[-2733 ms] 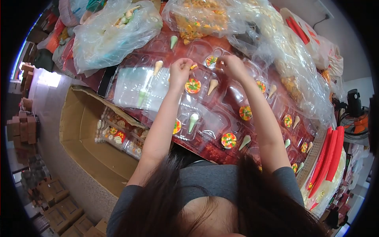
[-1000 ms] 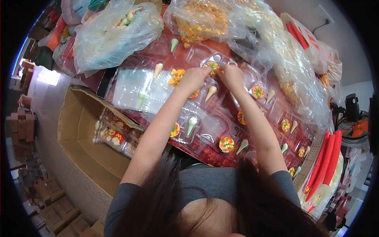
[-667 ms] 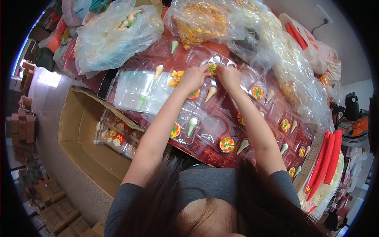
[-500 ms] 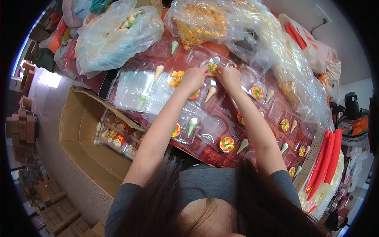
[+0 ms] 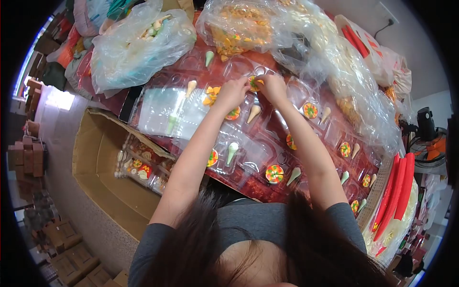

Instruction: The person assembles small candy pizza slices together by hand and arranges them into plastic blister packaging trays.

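Near the back of the table, both hands meet at a round toy pizza (image 5: 254, 83) in yellow, orange and green. My left hand (image 5: 233, 93) grips its left side with bent fingers. From the right, my right hand (image 5: 273, 90) pinches its edge; some fingertips are hidden. Beneath lies a clear plastic tray (image 5: 275, 67). Close below the hands sit a cream toy ice cream cone (image 5: 254, 114) and another toy pizza (image 5: 233, 113), partly behind my left wrist. Loose yellow-orange slices (image 5: 211, 95) lie left of my left hand.
More clear trays with toy pizzas (image 5: 274, 174) and green cones (image 5: 232, 153) cover the red table. Plastic bags of parts (image 5: 239, 28) line the back. A cardboard box (image 5: 95, 162) holding filled packs stands at left. Red curved strips (image 5: 401, 191) and a fan (image 5: 428, 138) are at right.
Both hands have shifted very slightly left, still at the same toy pizza. The right fingers have moved over its upper right edge. The view has also moved a little.
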A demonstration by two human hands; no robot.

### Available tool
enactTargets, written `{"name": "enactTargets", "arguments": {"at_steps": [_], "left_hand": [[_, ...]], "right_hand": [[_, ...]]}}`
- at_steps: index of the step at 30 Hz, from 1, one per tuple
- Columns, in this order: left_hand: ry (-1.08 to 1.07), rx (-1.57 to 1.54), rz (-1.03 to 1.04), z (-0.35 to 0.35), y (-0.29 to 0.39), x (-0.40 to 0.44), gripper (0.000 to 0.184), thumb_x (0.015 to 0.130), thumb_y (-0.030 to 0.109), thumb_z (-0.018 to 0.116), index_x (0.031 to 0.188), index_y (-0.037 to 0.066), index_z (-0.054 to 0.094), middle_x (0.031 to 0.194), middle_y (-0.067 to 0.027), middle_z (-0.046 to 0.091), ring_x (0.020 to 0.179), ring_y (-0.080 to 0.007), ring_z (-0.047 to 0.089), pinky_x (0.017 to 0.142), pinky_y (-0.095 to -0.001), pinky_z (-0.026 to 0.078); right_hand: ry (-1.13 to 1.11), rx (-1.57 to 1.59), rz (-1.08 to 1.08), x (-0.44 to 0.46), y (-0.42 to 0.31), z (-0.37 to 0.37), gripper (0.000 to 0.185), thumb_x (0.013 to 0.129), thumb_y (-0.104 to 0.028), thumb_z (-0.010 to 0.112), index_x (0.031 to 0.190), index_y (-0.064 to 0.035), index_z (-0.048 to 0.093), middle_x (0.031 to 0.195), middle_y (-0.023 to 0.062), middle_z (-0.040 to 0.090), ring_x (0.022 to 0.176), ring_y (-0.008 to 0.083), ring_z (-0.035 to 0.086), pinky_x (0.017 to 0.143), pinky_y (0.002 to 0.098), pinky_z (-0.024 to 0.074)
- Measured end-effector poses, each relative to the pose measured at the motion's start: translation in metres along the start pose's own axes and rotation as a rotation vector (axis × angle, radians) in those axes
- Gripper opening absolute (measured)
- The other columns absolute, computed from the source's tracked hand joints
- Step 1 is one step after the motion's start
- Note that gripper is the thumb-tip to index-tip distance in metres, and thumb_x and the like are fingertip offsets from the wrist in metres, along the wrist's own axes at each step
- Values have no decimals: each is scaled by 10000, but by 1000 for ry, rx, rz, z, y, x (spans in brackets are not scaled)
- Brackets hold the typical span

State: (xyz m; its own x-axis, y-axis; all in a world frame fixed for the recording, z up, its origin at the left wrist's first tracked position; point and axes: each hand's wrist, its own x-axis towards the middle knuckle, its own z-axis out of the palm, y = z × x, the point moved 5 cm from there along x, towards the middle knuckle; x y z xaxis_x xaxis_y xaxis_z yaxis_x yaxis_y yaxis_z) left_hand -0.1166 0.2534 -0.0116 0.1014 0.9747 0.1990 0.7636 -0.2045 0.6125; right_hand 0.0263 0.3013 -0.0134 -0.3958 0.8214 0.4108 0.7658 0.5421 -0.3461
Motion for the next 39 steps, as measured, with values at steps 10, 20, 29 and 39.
{"name": "enactTargets", "arguments": {"at_steps": [10, 20, 29, 39], "left_hand": [[15, 12, -10, 0, -1, 1, 123, 866, 180, 570, 911, 69, 596, 770, -134, 665, 694, -373, 617, 628, -436, 466], [34, -146, -95, -6, 0, 3, 109, 897, 161, 561, 924, 60, 593, 815, -120, 677, 720, -280, 652, 637, -385, 494], [-170, -1751, -529, -8, 62, -37, 119, 948, 126, 521, 1004, 32, 568, 1026, -144, 657, 869, -212, 655, 760, -304, 542], [-877, -1821, -464, 39, 215, -147, 141, 929, 107, 560, 1027, 7, 581, 969, -100, 637, 905, -164, 621, 902, -290, 499]], "right_hand": [[-108, -276, -62, 2, -8, 29, 224, 820, -226, 577, 767, -11, 609, 632, 158, 648, 543, 342, 627, 494, 433, 471], [164, 178, 153, -2, 9, 5, 249, 928, -234, 472, 808, -29, 545, 669, 153, 649, 580, 268, 631, 516, 385, 463], [126, 905, 355, -75, -44, -104, 129, 884, -134, 570, 861, -14, 612, 673, 70, 623, 577, 119, 554, 520, 267, 430], [613, 261, 101, -230, -85, -228, 189, 754, 7, 655, 931, -50, 691, 689, 22, 637, 549, 99, 567, 484, 235, 429]]}}
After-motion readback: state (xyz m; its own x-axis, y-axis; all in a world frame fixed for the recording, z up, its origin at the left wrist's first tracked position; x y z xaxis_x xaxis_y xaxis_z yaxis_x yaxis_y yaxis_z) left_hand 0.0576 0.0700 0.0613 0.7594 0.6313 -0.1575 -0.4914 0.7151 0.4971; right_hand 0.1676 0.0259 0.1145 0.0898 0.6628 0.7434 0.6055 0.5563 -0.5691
